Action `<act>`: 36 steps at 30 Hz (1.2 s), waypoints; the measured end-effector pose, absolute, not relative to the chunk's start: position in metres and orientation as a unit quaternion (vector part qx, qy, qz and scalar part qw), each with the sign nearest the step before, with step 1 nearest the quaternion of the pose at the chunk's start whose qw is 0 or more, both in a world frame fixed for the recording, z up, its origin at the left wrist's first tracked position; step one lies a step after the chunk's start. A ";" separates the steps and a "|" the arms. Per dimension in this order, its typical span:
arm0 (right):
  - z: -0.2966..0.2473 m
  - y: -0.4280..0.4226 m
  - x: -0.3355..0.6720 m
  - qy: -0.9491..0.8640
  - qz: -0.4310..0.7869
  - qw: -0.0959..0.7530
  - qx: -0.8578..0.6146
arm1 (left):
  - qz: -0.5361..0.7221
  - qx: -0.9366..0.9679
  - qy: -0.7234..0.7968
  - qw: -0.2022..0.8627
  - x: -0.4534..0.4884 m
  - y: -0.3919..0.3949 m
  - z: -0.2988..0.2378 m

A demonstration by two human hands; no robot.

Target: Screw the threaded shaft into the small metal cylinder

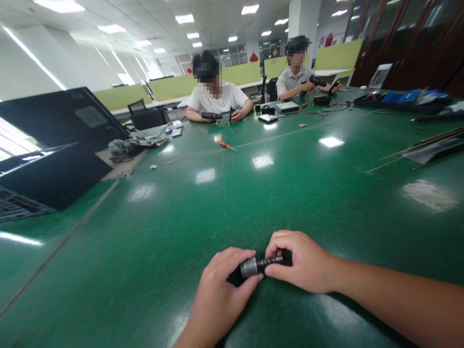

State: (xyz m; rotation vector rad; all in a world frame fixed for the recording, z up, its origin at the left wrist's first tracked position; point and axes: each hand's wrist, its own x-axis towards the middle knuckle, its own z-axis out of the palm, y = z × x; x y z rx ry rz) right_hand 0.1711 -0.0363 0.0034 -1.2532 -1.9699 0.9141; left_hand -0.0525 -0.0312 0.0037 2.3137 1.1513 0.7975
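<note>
Low over the near edge of the green table [253, 193], both my hands close on one small tool. My left hand [221, 290] wraps its dark body, and a grey metal collar [248, 267] sticks out past the fingers. My right hand [302, 261] pinches the thin dark shaft [270, 262] that runs out of that collar. The rest of the tool is hidden inside my left palm.
An open black laptop [54, 145] stands at the left, with small parts [137, 142] behind it. A red-handled screwdriver [226, 145] lies mid-table. Two people sit at the far side holding tools. Thin rods [416, 147] and a dark tray [398, 100] lie on the right.
</note>
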 end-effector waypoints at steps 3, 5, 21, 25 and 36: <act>0.004 -0.036 0.171 -0.748 0.346 0.309 -0.476 | 0.287 0.834 0.417 0.219 -0.052 -0.031 0.005; 0.004 -0.036 0.172 -0.748 0.345 0.307 -0.476 | 0.284 0.833 0.420 0.221 -0.052 -0.031 0.006; 0.003 -0.035 0.172 -0.739 0.361 0.322 -0.468 | 0.312 0.817 0.428 0.228 -0.051 -0.030 0.009; 0.003 -0.036 0.172 -0.740 0.360 0.321 -0.469 | 0.313 0.816 0.428 0.228 -0.052 -0.030 0.009; 0.003 -0.036 0.173 -0.740 0.361 0.321 -0.469 | 0.312 0.819 0.431 0.218 -0.051 -0.030 0.010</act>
